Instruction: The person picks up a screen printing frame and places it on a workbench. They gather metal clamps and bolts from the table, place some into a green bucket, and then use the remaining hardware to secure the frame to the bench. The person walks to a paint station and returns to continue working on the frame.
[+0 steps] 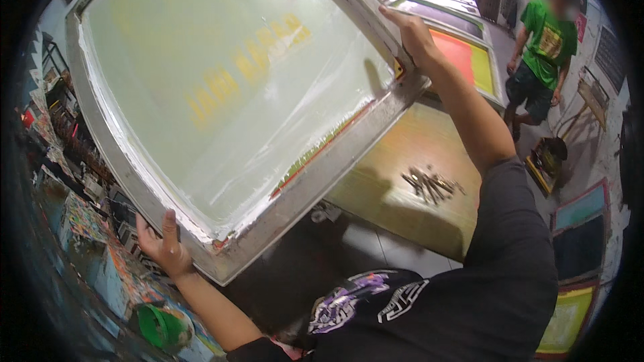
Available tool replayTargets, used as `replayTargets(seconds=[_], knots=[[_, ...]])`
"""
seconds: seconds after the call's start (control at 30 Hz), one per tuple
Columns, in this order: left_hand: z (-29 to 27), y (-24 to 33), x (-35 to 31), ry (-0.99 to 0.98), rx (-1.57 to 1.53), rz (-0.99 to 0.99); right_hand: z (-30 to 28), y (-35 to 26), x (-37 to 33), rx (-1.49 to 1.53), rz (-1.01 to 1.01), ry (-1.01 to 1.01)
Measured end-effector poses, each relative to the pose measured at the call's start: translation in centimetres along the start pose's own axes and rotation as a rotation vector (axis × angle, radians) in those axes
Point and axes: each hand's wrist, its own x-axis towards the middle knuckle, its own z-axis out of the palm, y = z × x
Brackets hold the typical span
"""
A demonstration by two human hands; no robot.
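A large screen-printing frame (318, 177) with a grey border is held up and tilted before me. Its pale green mesh (221, 60) carries a line of yellow lettering and has white tape along its inner edges. My left hand (164, 245) grips the lower left side, thumb on the front of the border and the other fingers partly hidden behind it. At the right side, my right hand (416, 40) is closed around the border near a corner. Below the frame, a yellowish tabletop (376, 181) bears a small heap of short dark rod-like pieces (433, 184).
More printing frames (463, 60) lie in a row at the back right. A person in a green shirt (547, 40) stands beyond my right arm. Coloured screens (580, 248) lean at the lower right. A green bucket (157, 325) sits at the lower left, near paint-splattered surfaces.
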Motion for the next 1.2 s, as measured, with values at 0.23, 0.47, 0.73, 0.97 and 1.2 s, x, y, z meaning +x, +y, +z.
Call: replayTargets(seconds=[0.23, 0.47, 0.73, 0.97, 1.2], knots=[[0.5, 5.4, -8.1, -0.014, 0.018, -0.095, -8.2, -4.3, -9.9, 0.053, 0.105, 0.038], [-1.4, 4.2, -16.8, 0.009, -0.072, -0.18, -11.2, 0.0, -17.8, 0.059, 0.116, -0.052], [-4.1, 0.6, -19.7, -0.06, 0.011, -0.347, -8.8, 3.8, -21.0, -0.302, 0.168, -0.125], [-4.2, -1.8, -21.9, 0.09, 0.04, -0.475, -5.9, 5.4, -21.4, -0.179, 0.161, -0.21], [-5.7, -3.8, -22.2, 0.132, -0.437, -0.486, -3.0, 8.4, -19.9, -0.227, 0.153, -0.224]])
